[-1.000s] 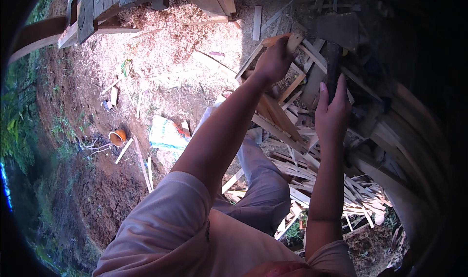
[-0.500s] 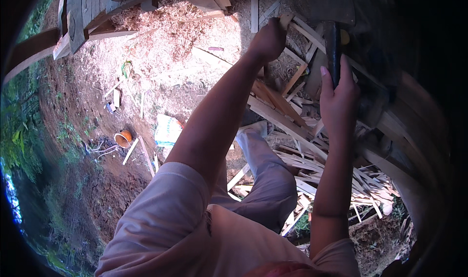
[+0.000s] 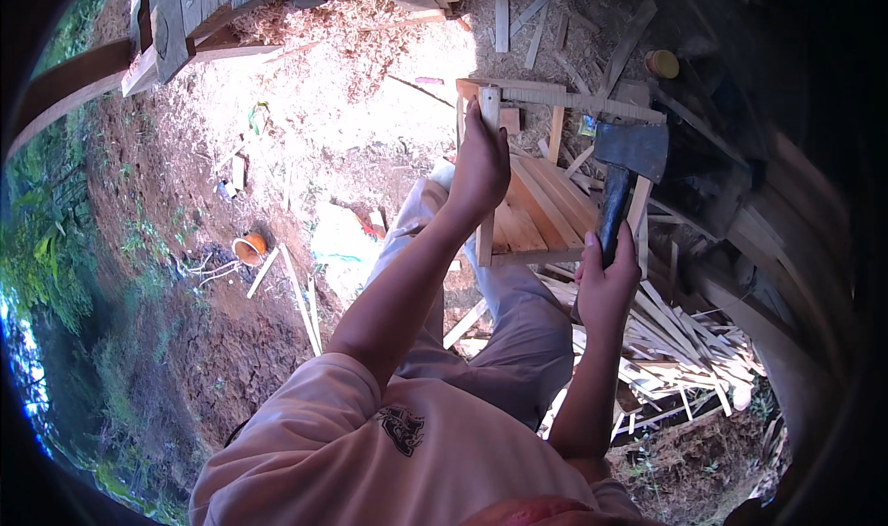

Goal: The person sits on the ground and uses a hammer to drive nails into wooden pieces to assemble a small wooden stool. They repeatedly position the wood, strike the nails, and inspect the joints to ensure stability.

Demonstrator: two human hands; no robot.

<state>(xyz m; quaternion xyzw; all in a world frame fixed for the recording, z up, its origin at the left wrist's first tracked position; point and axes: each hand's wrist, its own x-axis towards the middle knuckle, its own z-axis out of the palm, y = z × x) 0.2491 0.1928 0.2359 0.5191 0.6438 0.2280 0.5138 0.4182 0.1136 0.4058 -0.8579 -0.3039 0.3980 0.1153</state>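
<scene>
A wooden crate [image 3: 546, 213] with slatted sides stands in front of my legs. My left hand [image 3: 483, 173] is closed round the upright strip at the crate's left side, fingers near its top end. In my right hand [image 3: 610, 281] is a hatchet, gripped by its dark handle. The hatchet's [image 3: 634, 148] broad grey head points away from me, over the crate's right side. Part of the crate's left side is covered by my left hand.
Loose wood strips [image 3: 689, 350] lie heaped at the right. A timber bench [image 3: 208, 3] stands at the far left, with shavings [image 3: 333, 40] below. On the dirt are an orange pot [image 3: 250, 248] and a white bag [image 3: 347, 242]. A yellow-lidded container [image 3: 661, 63] sits at the far right.
My left hand has come nearer and now holds the crate, which shows upright before me. The hatchet in my right hand has moved lower and slightly left.
</scene>
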